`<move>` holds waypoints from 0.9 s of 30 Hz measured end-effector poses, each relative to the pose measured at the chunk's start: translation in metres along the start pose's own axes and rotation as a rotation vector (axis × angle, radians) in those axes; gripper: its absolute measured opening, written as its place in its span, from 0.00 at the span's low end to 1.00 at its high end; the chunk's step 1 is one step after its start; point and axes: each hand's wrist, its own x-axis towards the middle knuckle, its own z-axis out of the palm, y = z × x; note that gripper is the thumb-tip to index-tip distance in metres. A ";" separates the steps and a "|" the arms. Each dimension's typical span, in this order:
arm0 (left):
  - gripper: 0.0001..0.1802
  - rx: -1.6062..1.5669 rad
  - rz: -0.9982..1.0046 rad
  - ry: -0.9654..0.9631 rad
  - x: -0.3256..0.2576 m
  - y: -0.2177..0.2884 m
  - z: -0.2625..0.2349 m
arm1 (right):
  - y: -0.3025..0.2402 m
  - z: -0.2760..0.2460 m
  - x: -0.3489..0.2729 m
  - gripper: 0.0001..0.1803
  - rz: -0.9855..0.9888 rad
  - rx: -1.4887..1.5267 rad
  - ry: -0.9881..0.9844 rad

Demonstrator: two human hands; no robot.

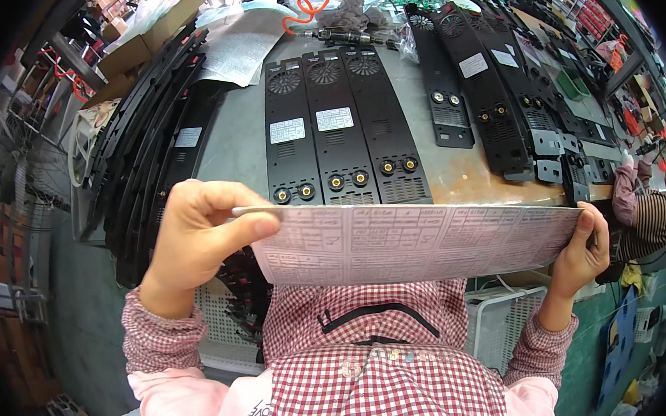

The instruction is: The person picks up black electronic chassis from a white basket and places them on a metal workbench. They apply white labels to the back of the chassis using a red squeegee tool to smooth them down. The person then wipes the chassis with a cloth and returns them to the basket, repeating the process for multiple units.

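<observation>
A sheet of silvery printed labels [398, 242] is stretched between my two hands, tilted above the near edge of the table. My left hand [210, 233] pinches its upper left corner between thumb and fingers. At the opposite end, my right hand [583, 255] grips the right edge. Just beyond the sheet lie three long black panels side by side: a left panel [291, 152], a middle panel [329, 83] and a right panel [378, 103]. Each has a round vent and a pair of brass fittings. Silver labels sit on the left and middle ones; the right one shows a bare black face.
Stacked black panels [147, 136] line the table's left side. More black panels [488, 86] lie to the right. A power screwdriver [351, 38] with a coiled orange hose [308, 5] rests at the back, near papers [238, 47]. Another person [650, 214] is at far right.
</observation>
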 end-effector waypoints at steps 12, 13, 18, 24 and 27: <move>0.06 -0.124 -0.054 -0.061 0.040 -0.016 0.074 | -0.121 0.098 0.011 0.21 -0.253 0.281 -0.762; 0.07 -0.150 -0.051 -0.061 0.040 -0.016 0.073 | -0.124 0.109 0.008 0.23 -0.286 0.295 -0.812; 0.13 -0.202 -0.043 -0.092 0.032 -0.022 0.066 | -0.107 0.127 0.007 0.22 -0.199 0.305 -0.840; 0.14 -0.197 -0.048 -0.097 0.040 -0.029 0.060 | -0.116 0.146 -0.005 0.23 -0.193 0.422 -0.780; 0.15 -0.179 -0.046 -0.059 0.044 -0.032 0.059 | -0.111 0.149 -0.003 0.25 -0.381 0.313 -0.716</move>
